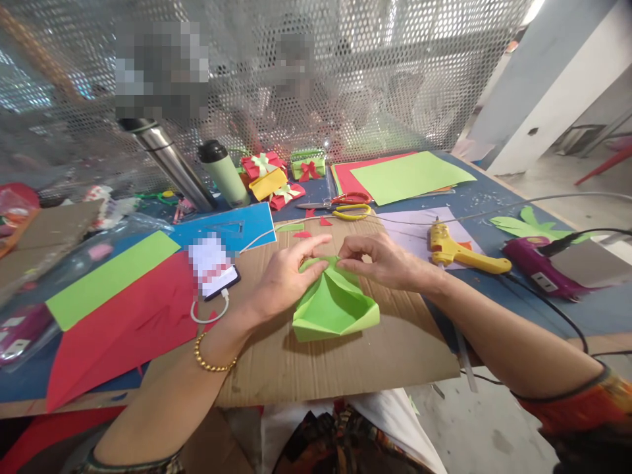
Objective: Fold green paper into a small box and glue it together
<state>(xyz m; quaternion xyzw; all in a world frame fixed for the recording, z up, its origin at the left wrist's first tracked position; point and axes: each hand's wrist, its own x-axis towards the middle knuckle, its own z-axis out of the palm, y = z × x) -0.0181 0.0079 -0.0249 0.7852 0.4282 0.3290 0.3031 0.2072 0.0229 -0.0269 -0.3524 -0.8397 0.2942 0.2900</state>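
At the centre of the frame, a folded green paper piece (pixel 336 316) sits on cardboard (pixel 409 355), its top pinched between the right hand's (pixel 380 262) thumb and fingers; the left hand's (pixel 286 276) thumb contacts it, though whether its partly hidden fingers clamp cannot be determined.

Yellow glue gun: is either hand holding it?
No, the glue gun lies partly over the lilac sheet, while the left hand and right hand hold the green folded paper.

There are two hands (pixel 289 271), one held paper (pixel 336 308), one glue gun (pixel 467 254), one phone (pixel 220 283), two bottles (pixel 226 174), three bows (pixel 309 171) and one bracelet (pixel 210 365).
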